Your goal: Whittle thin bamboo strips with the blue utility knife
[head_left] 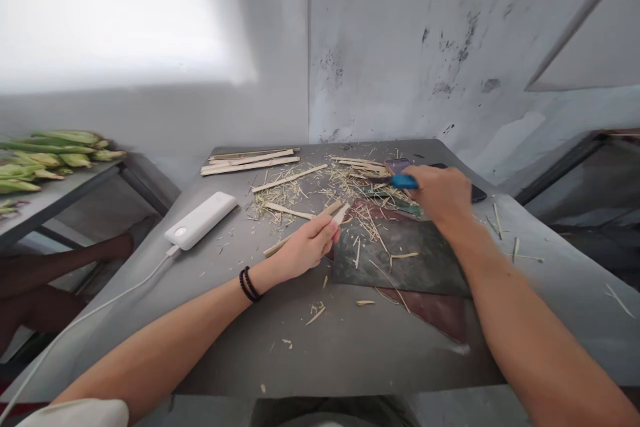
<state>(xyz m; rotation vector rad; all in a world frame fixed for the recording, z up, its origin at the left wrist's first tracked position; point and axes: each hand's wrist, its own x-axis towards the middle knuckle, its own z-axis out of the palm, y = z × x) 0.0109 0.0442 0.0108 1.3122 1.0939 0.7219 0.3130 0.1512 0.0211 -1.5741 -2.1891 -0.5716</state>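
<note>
Grey tabletop (350, 353) stands against a stained wall (400, 33). Left hand (307, 247): fingers closed on a pale strip (343, 213), positioned beside the dark mat (400, 257). Right hand (445, 197): fingers wrapped around a blue-handled tool (404, 181), its far end blurred above scattered shavings (345, 178). Stacked strips (250, 161) lie at the far left; a white power bank (203, 220) lies nearer.

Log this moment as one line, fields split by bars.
left hand: holding pale strip | right hand: gripping blue-handled tool, blurred | shavings: scattered on table | white device: cable plugged in
</note>
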